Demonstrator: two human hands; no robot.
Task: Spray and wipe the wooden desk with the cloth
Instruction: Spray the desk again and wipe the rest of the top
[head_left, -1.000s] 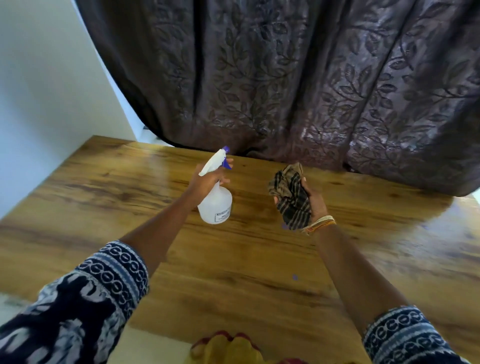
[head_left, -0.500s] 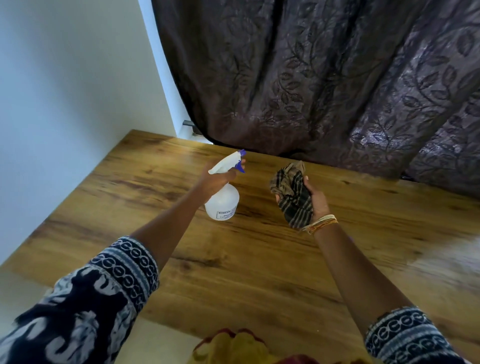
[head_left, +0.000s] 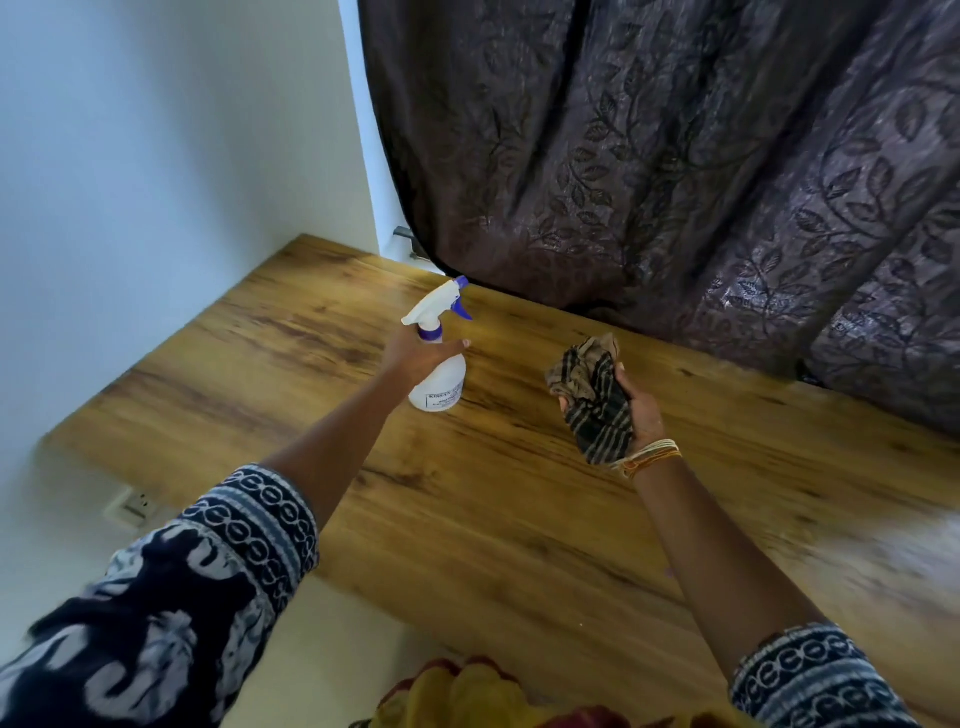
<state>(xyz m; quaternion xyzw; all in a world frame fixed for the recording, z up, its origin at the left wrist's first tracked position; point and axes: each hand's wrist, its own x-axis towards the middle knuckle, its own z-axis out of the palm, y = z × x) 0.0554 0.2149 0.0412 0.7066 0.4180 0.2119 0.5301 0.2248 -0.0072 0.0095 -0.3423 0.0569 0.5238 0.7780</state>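
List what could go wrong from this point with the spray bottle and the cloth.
1. The spray bottle nozzle points toward the dark curtain hanging at the desk's far edge, so mist may wet the fabric rather than the wooden desk.
2. The right hand holds the cloth bunched, so it may wipe unevenly unless spread.

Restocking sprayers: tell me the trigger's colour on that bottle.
Purple-blue trigger on the white spray bottle, seen in the head view.

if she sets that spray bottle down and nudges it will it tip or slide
The spray bottle probably stands steady: its body is wide and rounded, its neck narrow. The desk looks smooth and glossy, so a low nudge would likely slide it, a push at the trigger head might tip it. How full it is cannot be told.
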